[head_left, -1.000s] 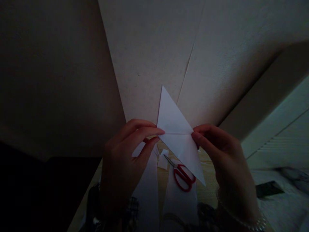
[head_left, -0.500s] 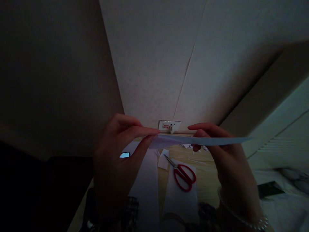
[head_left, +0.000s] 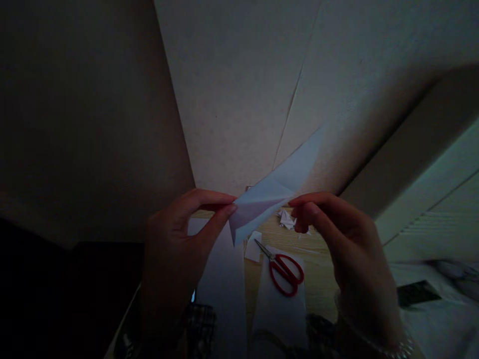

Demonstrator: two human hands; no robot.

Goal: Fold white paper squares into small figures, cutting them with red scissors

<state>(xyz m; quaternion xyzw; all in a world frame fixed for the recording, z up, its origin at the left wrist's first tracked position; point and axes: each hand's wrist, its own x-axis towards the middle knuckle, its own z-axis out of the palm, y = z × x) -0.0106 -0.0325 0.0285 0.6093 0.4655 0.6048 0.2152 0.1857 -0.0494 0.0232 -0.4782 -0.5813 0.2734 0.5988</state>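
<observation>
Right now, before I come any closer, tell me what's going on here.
A person is handling a folded white paper in mid-air. The left hand pinches its left end between thumb and fingers; the right hand is at its lower edge. Below, red-handled scissors lie on a white sheet on the wooden table.

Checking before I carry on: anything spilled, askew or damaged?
A crumpled-looking paper piece and thin scraps lie loose on the table beyond the scissors, untidy against the flat sheets. No spill shows in the dim picture.
</observation>
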